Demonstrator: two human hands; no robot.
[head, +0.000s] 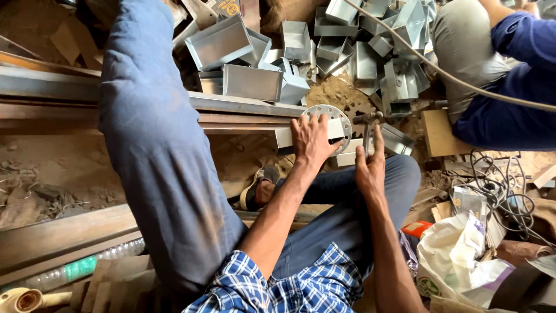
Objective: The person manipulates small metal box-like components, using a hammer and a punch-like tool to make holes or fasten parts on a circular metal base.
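Left hand [311,139] lay flat, fingers spread, on a metal box [307,134] over a round disc [341,116]. At three o'clock, right hand [370,165] gripped a hammer [367,124].

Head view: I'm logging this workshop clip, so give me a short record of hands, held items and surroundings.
left hand: pressed flat on a pale metal bar lying across a round flange with holes
right hand: gripping a hammer, head up beside the flange
behind: pile of sheet-metal boxes
support: steel beams
right side: another person, seated; tangled cables
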